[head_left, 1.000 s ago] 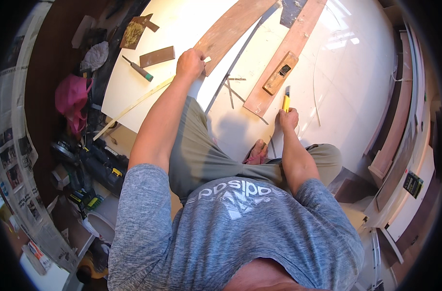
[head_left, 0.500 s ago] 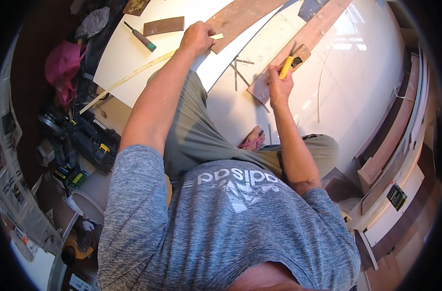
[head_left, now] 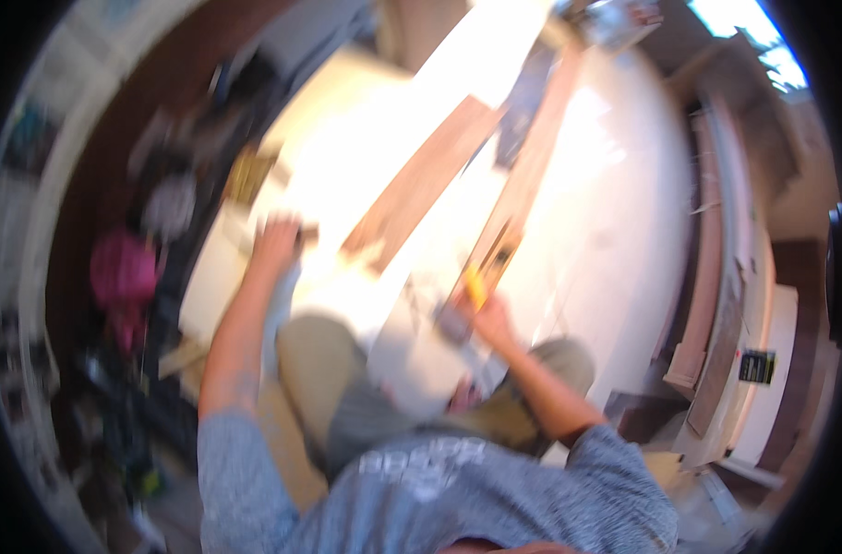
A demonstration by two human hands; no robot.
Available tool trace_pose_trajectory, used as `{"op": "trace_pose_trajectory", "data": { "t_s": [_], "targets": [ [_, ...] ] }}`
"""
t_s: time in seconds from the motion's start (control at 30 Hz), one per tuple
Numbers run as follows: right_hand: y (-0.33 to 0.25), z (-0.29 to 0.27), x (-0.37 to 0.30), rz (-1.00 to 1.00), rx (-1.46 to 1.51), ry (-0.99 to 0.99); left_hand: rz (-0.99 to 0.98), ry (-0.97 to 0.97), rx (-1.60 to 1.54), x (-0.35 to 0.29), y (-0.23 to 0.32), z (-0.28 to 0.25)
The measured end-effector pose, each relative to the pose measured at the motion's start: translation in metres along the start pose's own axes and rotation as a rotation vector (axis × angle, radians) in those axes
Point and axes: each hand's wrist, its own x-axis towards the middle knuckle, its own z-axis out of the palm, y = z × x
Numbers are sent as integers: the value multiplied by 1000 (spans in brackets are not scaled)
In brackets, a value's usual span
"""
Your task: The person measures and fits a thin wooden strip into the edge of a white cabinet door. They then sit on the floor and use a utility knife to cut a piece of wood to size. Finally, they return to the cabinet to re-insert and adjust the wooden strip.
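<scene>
The picture is smeared by motion. My left hand (head_left: 278, 242) reaches over the white board on the left, at a small dark brown wood piece (head_left: 306, 233) that shows beside its fingers. Its fingers are too blurred to tell whether they grip it. In my right hand (head_left: 491, 319) is a yellow utility knife (head_left: 476, 287), held over the near end of a long reddish plank (head_left: 530, 174). What looks like a wooden hand plane (head_left: 502, 251) rests on that plank, just beyond the knife. Between my hands lies a wide brown board (head_left: 423, 183).
Long boards (head_left: 707, 277) stand stacked along the right side. A pink bag (head_left: 124, 272) and dark tools sit at the left. My bent knees (head_left: 321, 365) are close below the work, with a pale glossy floor (head_left: 592, 240) to the right.
My view has swung, shifting the whole scene. My left hand has left the brown board's end and moved left to the small wood piece; the pale strip no longer shows there. My right hand keeps the knife.
</scene>
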Motion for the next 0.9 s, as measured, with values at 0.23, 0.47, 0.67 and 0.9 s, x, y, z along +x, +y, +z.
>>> {"op": "trace_pose_trajectory", "data": {
  "t_s": [0.23,0.47,0.67,0.9],
  "targets": [
    [-18,43,28,-26,302,17,5,-131,-93,8,-3,-26],
    [-34,60,37,-26,370,-111,-306,127,-1234,23,55,-78],
    [-32,69,49,49,552,-145,-62,-146,-2392,6,130,-118],
    [-40,41,42,65,798,-220,-330,4,-2168,0,147,-116]
  ]
}}
